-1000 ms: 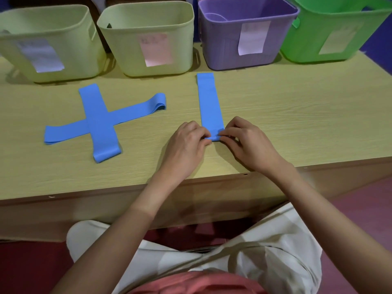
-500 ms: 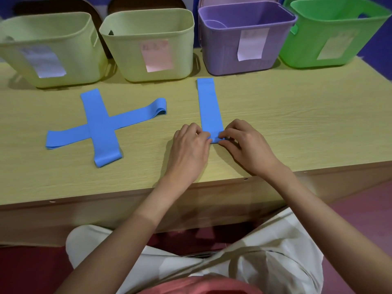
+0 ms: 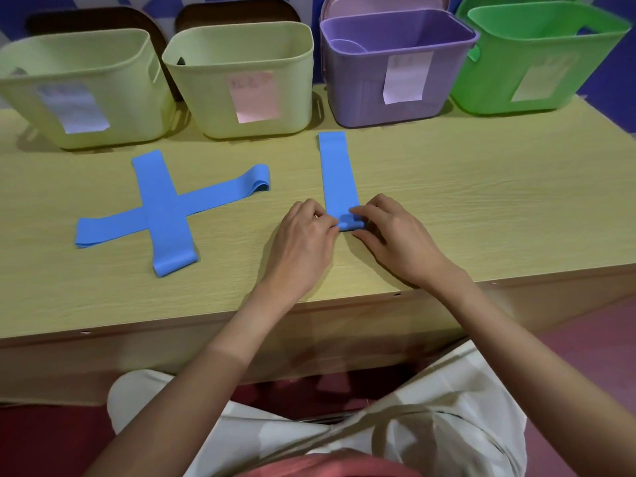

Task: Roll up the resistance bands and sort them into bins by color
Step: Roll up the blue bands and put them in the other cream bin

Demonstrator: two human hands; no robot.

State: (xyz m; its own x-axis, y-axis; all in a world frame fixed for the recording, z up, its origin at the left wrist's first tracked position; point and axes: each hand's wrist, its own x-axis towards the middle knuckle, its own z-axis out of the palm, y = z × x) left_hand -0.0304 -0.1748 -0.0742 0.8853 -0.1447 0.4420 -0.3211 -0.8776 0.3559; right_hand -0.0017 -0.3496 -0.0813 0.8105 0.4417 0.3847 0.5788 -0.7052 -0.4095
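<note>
The near end of the blue band [image 3: 338,173] on the table [image 3: 481,201] has now curled into a small roll, pinched by the left hand [image 3: 303,235] and right hand [image 3: 395,235], so rolling has started.

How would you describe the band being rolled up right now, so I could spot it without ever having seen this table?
Find the purple bin in the row at the back of the wooden table. Just in front of it a blue band lies straight, running toward the person. Unlike the two crossed bands to the left, it lies alone, and both hands, left and right, pinch its rolled near end.
</note>
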